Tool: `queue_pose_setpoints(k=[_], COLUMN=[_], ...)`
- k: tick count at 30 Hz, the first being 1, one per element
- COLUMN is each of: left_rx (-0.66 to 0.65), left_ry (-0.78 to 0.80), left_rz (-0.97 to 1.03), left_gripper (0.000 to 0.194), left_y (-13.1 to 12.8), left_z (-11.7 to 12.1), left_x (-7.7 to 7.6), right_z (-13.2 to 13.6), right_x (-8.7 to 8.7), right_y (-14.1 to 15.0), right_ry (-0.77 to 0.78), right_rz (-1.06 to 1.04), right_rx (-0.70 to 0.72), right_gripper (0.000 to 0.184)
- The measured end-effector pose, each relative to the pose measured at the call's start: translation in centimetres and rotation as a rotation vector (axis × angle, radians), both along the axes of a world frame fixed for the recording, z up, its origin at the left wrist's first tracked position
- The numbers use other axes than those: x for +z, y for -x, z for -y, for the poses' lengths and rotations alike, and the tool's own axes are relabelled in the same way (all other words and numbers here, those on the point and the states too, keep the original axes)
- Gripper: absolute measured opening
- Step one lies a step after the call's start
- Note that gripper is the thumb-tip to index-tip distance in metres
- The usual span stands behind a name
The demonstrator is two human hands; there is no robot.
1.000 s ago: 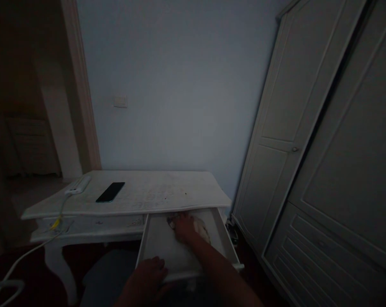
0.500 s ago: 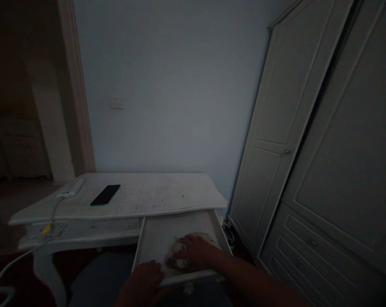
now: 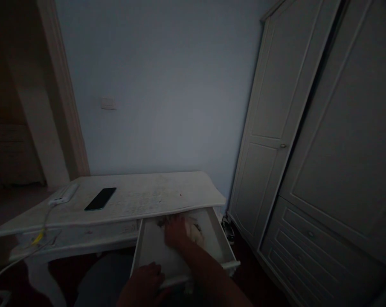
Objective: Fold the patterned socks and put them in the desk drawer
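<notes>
A white drawer point(image 3: 167, 266) is pulled out from the desk toward me. My left hand point(image 3: 144, 279) is closed over the left end of its front edge, fingers curled on the rim. Deep inside the drawer, near the back, my right hand point(image 3: 177, 232) lies on a pale, crumpled, soft-looking thing with dark patches point(image 3: 195, 234). Motion blurs that hand, so I cannot make out its fingers or whether they grip. The forearm crosses the drawer's front edge and covers part of the pale thing.
On the white desk top point(image 3: 154, 192) lie a dark phone point(image 3: 101, 198) and a white power strip point(image 3: 64, 194), whose cable hangs down at the left. A white wardrobe point(image 3: 266, 170) stands at the right. Dark-and-white shoes point(image 3: 227, 228) sit on the floor beside the drawer.
My right hand has moved from the drawer's front part toward its back, and the pale thing has shifted back too. The left hand stays on the front edge. My view has turned slightly right.
</notes>
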State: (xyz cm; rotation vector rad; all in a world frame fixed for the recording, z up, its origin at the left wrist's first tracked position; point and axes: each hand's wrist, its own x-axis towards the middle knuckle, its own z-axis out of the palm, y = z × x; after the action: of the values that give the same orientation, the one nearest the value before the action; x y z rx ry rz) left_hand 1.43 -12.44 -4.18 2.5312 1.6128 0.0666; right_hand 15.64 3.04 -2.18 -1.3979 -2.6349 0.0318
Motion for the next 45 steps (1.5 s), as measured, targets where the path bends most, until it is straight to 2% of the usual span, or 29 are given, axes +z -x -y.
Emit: queue_pose_setpoints(k=[3,5,7,9,11,12,14,17,19,21,23,26,28,31,33,36,39,41,43,45], left_rx=[-0.009,-0.028,-0.036,-0.041,-0.06,-0.058,-0.023,0.02,0.007,0.001,0.001,-0.013,-0.03,-0.034,-0.026,-0.041,-0.115,-0.161,-0.193,-0.199], left_ry=[0.01,-0.002,-0.018,-0.023,-0.009,-0.001,0.0,-0.045,-0.073,-0.076,-0.059,-0.041,-0.04,-0.031,-0.015,-0.047,-0.172,-0.273,-0.373,-0.45], left_rz=[0.008,0.036,0.069,0.101,0.114,0.112,0.094,0.063,0.045,0.012,-0.027,-0.048,-0.035,-0.03,-0.032,0.02,0.103,0.119,0.115,0.132], left_gripper=[0.03,0.034,0.038,0.044,0.046,0.043,0.035,0.034,0.033,0.033,0.033,0.032,0.033,0.034,0.033,0.034,0.041,0.041,0.036,0.037], left_y=[-0.1,0.0,0.0,0.1,0.1,0.1,0.1,0.4,0.6,0.7,0.6,0.5,0.3,0.2,0.1,0.2,0.5,0.8,1.1,1.4], left_z=[0.2,0.1,0.0,-0.1,-0.1,0.0,0.0,-0.1,-0.2,-0.3,-0.3,-0.2,-0.1,0.0,0.0,-0.2,-0.4,-0.7,-0.8,-0.9], left_x=[0.8,1.0,1.0,1.0,0.9,0.8,0.2,-1.3,-2.2,-2.7,-2.5,-1.5,-0.8,-0.2,0.0,-0.1,-0.8,-1.4,-2.1,-2.7], right_z=[1.4,1.9,2.1,2.2,2.4,2.6,2.7,2.0,0.9,-0.2,-1.1,-1.4,-0.9,0.3,1.1,2.0,2.4,2.6,2.6,2.7], right_x=[-1.2,-1.7,-1.8,-1.5,-1.0,-0.7,-0.2,0.6,1.0,1.2,1.1,0.7,0.4,0.0,-0.3,-1.3,-2.5,-3.2,-3.9,-4.3], right_y=[4.0,4.4,2.7,-0.5,-4.5,-6.5,-10.1,-13.5,-14.2,-13.5,-11.8,-7.9,-5.2,-1.5,0.6,2.5,2.4,1.5,0.7,0.2], right_ry=[-0.001,-0.051,-0.098,-0.078,-0.017,0.012,0.065,0.106,0.091,0.06,0.028,-0.003,-0.011,-0.004,-0.006,-0.035,-0.027,0.028,0.101,0.16], right_rz=[0.015,0.049,0.096,0.139,0.162,0.161,0.144,0.116,0.087,0.053,0.022,-0.004,-0.01,-0.003,0.01,0.072,0.118,0.11,0.103,0.103], right_rx=[0.178,0.323,0.522,0.72,0.821,0.804,0.668,0.339,0.115,-0.061,-0.157,-0.206,-0.18,-0.053,0.083,0.317,0.519,0.624,0.678,0.693], right_gripper=[0.048,0.049,0.049,0.049,0.05,0.052,0.059,0.071,0.068,0.059,0.055,0.056,0.056,0.061,0.067,0.057,0.04,0.042,0.04,0.03])
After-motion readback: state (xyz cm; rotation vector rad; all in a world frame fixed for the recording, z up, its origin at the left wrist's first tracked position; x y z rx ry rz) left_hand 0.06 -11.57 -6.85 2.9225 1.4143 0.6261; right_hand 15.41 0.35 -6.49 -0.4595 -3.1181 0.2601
